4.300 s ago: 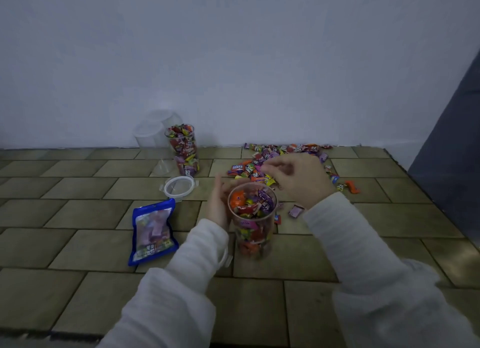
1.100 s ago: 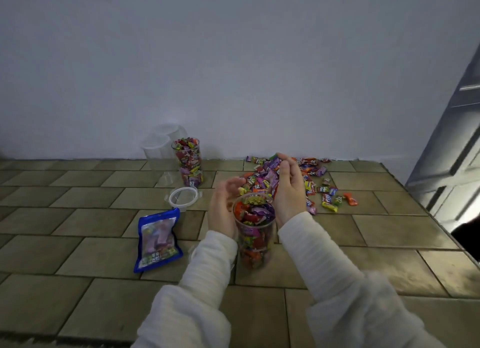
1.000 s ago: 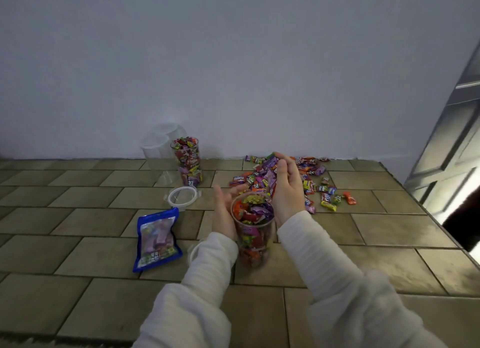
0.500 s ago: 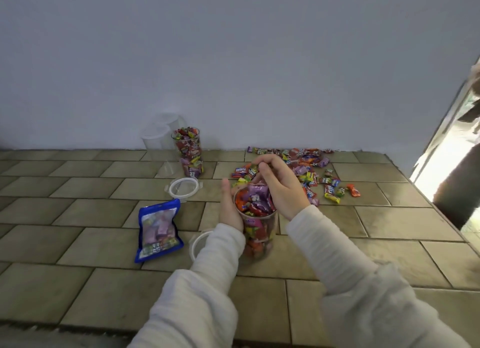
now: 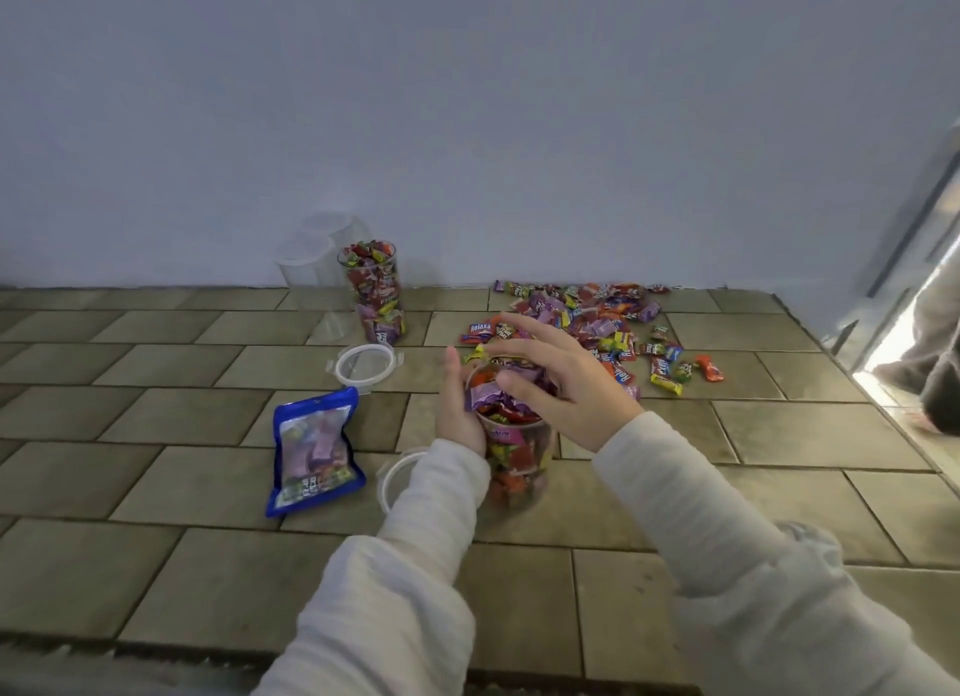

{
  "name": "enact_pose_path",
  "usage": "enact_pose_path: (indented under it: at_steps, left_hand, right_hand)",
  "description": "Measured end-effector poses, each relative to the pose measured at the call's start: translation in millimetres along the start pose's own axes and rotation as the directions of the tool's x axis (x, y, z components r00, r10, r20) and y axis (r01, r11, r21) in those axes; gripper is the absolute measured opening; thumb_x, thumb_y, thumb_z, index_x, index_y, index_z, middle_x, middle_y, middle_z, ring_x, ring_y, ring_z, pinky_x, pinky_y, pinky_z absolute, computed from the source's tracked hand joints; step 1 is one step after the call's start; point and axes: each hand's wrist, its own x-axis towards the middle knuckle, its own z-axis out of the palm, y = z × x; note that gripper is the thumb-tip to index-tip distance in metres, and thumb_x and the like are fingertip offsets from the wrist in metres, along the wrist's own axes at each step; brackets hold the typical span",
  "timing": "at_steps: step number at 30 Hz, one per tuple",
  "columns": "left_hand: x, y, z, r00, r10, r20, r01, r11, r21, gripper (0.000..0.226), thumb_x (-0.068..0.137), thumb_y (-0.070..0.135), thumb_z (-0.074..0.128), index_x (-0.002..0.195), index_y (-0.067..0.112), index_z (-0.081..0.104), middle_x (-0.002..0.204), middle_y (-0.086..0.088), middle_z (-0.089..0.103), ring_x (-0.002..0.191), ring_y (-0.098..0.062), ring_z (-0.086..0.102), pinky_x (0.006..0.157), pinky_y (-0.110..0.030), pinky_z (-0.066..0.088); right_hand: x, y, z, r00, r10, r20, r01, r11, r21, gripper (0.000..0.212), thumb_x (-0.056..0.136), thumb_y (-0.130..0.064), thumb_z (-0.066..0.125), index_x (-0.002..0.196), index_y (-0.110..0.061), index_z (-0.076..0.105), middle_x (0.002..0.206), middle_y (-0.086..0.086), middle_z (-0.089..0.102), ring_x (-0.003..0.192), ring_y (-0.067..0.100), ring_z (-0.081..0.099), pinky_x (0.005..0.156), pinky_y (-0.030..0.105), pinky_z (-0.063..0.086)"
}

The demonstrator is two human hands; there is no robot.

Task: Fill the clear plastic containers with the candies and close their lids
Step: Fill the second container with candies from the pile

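Note:
A clear plastic container (image 5: 514, 466), full of wrapped candies to its rim, stands on the tiled floor in front of me. My left hand (image 5: 460, 409) holds its left side. My right hand (image 5: 561, 383) hovers just over its mouth with fingers spread and holds nothing. A loose pile of candies (image 5: 597, 321) lies behind it by the wall. A second filled container (image 5: 376, 290) without a lid stands further back left. One white-rimmed lid (image 5: 366, 365) lies near it; another lid (image 5: 400, 474) lies partly under my left sleeve.
Two empty clear containers (image 5: 311, 264) stand against the white wall at the back left. A blue candy bag (image 5: 314, 451) lies flat on the tiles to the left. At the right edge a door stands ajar with a person's legs (image 5: 935, 352) beyond it.
My right hand gathered candies from the pile, carried them over the container and let them go into it; its fingers now spread open above the mouth. The door at the right has swung open.

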Motion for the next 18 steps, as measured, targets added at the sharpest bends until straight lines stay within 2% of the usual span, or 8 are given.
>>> enact_pose_path:
  at_steps: [2, 4, 7, 10, 14, 15, 18]
  left_hand:
    - [-1.7, 0.1, 0.8, 1.0, -0.006, -0.014, 0.007, 1.0, 0.0, 0.081, 0.086, 0.067, 0.035, 0.119, -0.003, 0.059, 0.115, -0.027, 0.063, 0.099, -0.035, 0.065, 0.081, -0.041, 0.054]
    - [-1.3, -0.3, 0.7, 0.999, 0.022, -0.025, -0.022, 1.0, -0.009, 0.08, 0.088, 0.064, 0.034, 0.117, -0.007, 0.058, 0.111, -0.027, 0.064, 0.098, -0.034, 0.066, 0.079, -0.04, 0.055]
    - [3.3, -0.3, -1.2, 0.998, 0.054, -0.041, -0.052, 0.997, 0.058, 0.072, 0.094, 0.058, 0.029, 0.101, -0.005, 0.063, 0.092, -0.022, 0.07, 0.086, -0.03, 0.069, 0.07, -0.033, 0.057]
    - [9.8, -3.5, -4.8, 0.999, 0.046, -0.021, -0.043, 0.992, 0.115, 0.069, 0.097, 0.055, 0.025, 0.089, 0.0, 0.066, 0.074, -0.014, 0.072, 0.068, -0.021, 0.071, 0.057, -0.026, 0.057]
    - [12.6, -2.4, -7.8, 0.997, 0.063, -0.041, -0.059, 0.993, 0.106, 0.067, 0.097, 0.055, 0.027, 0.096, 0.001, 0.066, 0.078, -0.012, 0.072, 0.076, -0.022, 0.068, 0.066, -0.028, 0.057]
    - [12.4, -1.8, -7.2, 0.997, 0.066, -0.03, -0.063, 0.993, 0.103, 0.066, 0.097, 0.055, 0.028, 0.093, 0.001, 0.066, 0.075, -0.011, 0.071, 0.074, -0.022, 0.068, 0.064, -0.026, 0.057]
    - [12.5, -4.7, -6.7, 1.0, 0.02, -0.009, -0.019, 0.996, 0.086, 0.065, 0.097, 0.053, 0.028, 0.083, 0.003, 0.067, 0.068, -0.011, 0.071, 0.062, -0.02, 0.069, 0.051, -0.022, 0.054]
  right_hand:
    - [-1.8, -7.0, -2.3, 0.995, 0.028, -0.098, -0.031, 0.999, -0.031, 0.045, 0.085, -0.052, 0.061, 0.122, -0.027, 0.062, 0.135, -0.006, 0.048, 0.127, 0.008, 0.039, 0.107, 0.024, 0.029]
    - [-2.9, -15.8, -1.4, 0.986, 0.036, -0.16, -0.053, 0.994, -0.097, 0.054, 0.077, -0.058, 0.065, 0.119, -0.024, 0.065, 0.116, -0.004, 0.053, 0.112, 0.01, 0.047, 0.099, 0.019, 0.035]
    - [0.1, -26.9, -0.9, 0.993, 0.082, -0.083, -0.098, 0.975, -0.199, 0.036, 0.081, -0.044, 0.068, 0.109, -0.021, 0.072, 0.099, 0.002, 0.06, 0.095, 0.015, 0.054, 0.09, 0.026, 0.044]
    - [5.0, -32.8, -5.3, 0.995, 0.098, 0.036, -0.084, 0.959, -0.272, 0.027, 0.088, -0.032, 0.063, 0.11, -0.018, 0.071, 0.104, 0.007, 0.063, 0.099, 0.019, 0.057, 0.091, 0.029, 0.043]
    - [16.9, -33.9, -7.3, 0.942, 0.225, 0.249, -0.122, 0.921, -0.371, 0.033, 0.09, -0.028, 0.062, 0.12, -0.016, 0.066, 0.114, 0.008, 0.062, 0.11, 0.024, 0.055, 0.097, 0.034, 0.042]
    - [18.8, -35.0, -8.5, 0.928, 0.245, 0.28, -0.125, 0.914, -0.386, 0.035, 0.089, -0.028, 0.064, 0.122, -0.018, 0.065, 0.115, 0.008, 0.061, 0.111, 0.024, 0.054, 0.098, 0.035, 0.042]
    - [18.4, -39.5, -17.8, 0.942, 0.221, 0.252, -0.131, 0.934, -0.332, 0.039, 0.082, -0.035, 0.07, 0.117, -0.019, 0.064, 0.116, 0.004, 0.053, 0.109, 0.018, 0.05, 0.096, 0.028, 0.039]
